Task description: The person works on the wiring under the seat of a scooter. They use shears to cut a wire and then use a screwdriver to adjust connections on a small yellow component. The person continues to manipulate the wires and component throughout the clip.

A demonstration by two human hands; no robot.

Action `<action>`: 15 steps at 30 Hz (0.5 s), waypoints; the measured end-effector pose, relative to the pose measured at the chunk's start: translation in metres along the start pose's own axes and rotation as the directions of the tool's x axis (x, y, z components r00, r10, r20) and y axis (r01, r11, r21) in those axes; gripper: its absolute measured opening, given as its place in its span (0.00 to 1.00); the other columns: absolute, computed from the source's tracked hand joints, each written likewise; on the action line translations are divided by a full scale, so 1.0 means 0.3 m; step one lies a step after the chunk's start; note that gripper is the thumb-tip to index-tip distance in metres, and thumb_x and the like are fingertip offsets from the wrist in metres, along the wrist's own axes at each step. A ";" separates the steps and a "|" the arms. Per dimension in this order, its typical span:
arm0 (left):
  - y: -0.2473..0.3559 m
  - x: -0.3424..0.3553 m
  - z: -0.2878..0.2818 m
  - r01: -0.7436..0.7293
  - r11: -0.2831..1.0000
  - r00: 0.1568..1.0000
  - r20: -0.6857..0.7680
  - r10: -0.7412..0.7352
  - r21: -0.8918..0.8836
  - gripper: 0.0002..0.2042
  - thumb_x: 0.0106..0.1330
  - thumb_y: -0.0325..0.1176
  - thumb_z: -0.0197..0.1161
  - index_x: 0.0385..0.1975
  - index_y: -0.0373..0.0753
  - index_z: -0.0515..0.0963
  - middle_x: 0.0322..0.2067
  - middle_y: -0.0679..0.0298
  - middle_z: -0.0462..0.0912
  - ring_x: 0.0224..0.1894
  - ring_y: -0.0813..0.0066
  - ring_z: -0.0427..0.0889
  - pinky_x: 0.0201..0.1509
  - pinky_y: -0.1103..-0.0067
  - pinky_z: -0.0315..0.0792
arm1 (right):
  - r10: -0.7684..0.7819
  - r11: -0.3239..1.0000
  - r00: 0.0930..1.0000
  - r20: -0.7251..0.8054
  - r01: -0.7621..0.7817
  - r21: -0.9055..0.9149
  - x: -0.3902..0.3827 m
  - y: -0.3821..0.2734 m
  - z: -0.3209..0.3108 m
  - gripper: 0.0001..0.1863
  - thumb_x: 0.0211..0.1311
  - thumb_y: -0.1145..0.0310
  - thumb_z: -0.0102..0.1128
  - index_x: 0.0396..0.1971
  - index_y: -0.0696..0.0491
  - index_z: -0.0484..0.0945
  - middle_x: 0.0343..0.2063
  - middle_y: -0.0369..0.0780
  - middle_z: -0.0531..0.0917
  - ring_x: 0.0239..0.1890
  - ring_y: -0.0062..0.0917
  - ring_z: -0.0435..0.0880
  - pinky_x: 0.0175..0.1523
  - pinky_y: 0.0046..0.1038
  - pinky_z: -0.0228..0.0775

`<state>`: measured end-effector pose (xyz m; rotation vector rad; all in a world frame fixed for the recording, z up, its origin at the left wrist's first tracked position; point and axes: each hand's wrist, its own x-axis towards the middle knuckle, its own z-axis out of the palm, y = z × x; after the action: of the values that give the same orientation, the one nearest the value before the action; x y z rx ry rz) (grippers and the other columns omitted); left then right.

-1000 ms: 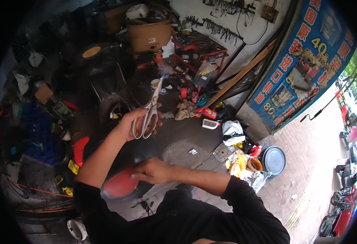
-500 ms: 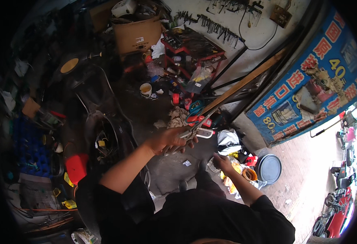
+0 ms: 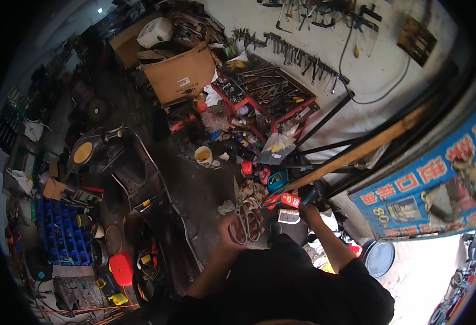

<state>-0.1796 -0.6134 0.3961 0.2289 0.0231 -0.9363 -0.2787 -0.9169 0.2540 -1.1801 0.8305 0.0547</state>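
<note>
My left hand [image 3: 230, 232] is closed around a pair of large metal scissors [image 3: 253, 227], whose looped handles show beside the fingers and whose blades point up and away. To the right, my right hand [image 3: 309, 215] reaches forward, right beside a red bottle with a label [image 3: 290, 200] and a white and grey container [image 3: 288, 216]. Its fingers are dark and partly hidden, so whether they touch the bottle is unclear. A crumpled beige cloth [image 3: 251, 194] lies just beyond the scissors, near a teal bottle [image 3: 276, 181].
A scooter body [image 3: 135, 179] with parts exposed stands on my left, near a blue crate [image 3: 64, 230] and a red stool [image 3: 121, 268]. Ahead are a white bucket [image 3: 204, 156], a cardboard box [image 3: 178, 76] and a red tool rack [image 3: 297, 108]. A lidded drum [image 3: 379, 259] stands right.
The view has tilted up and turned left. My left hand has turned the scissors from slanting right to pointing ahead. My right hand has moved forward to the red bottle.
</note>
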 end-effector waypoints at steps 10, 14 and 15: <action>0.466 0.508 -0.098 -0.108 0.994 0.844 -0.525 0.110 0.035 0.22 0.60 0.47 0.54 0.47 0.38 0.76 0.41 0.54 0.82 0.46 0.51 0.80 0.48 0.52 0.74 | -0.209 0.933 0.945 0.254 0.270 -0.238 0.724 -0.836 0.564 0.18 0.67 0.57 0.60 0.27 0.57 0.77 0.18 0.34 0.76 0.19 0.16 0.72 0.24 0.21 0.63; 0.777 0.787 -0.245 0.050 0.998 0.781 -0.622 -0.054 -0.023 0.18 0.61 0.45 0.56 0.42 0.37 0.76 0.37 0.51 0.81 0.40 0.48 0.81 0.47 0.53 0.75 | -0.297 0.882 0.920 0.253 0.366 -0.296 1.058 -1.099 0.788 0.14 0.66 0.61 0.59 0.35 0.59 0.80 0.19 0.35 0.77 0.20 0.16 0.75 0.25 0.21 0.67; 0.859 0.853 -0.310 0.102 0.994 0.791 -0.602 -0.109 -0.046 0.18 0.61 0.45 0.56 0.42 0.37 0.76 0.37 0.51 0.81 0.40 0.48 0.81 0.46 0.52 0.75 | -0.329 0.876 0.918 0.222 0.384 -0.292 1.198 -1.128 0.836 0.15 0.63 0.62 0.61 0.40 0.59 0.80 0.21 0.37 0.79 0.22 0.18 0.78 0.28 0.22 0.70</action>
<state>0.1860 -0.6510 0.3226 0.5171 0.6444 -0.9410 0.2643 -0.9834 0.3392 -1.6107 0.4515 -0.0137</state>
